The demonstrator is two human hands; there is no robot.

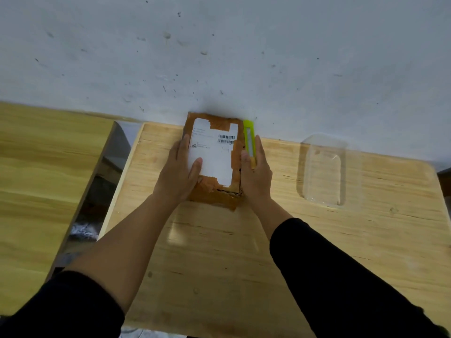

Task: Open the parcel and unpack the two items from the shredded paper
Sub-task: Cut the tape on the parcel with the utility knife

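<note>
Tape covers the brown parcel (214, 157), which lies in the middle of the frame on the wooden bench (219, 252), up against the wall. It is still closed. The left hand (180, 172) rests flat on the white label (212, 152), with its fingers (184, 147) straight. The right hand (256, 172) holds a green cutter (249, 137) along the parcel's right edge, fingers curled round it. The box looks stiff and light, and the tape may be a bit slippery. Holding it flat from the top seems the best way to keep it from sliding. A clear plastic tray (327, 172) sits at the right of the frame. It looks empty. What is inside the parcel cannot be seen yet.
</note>
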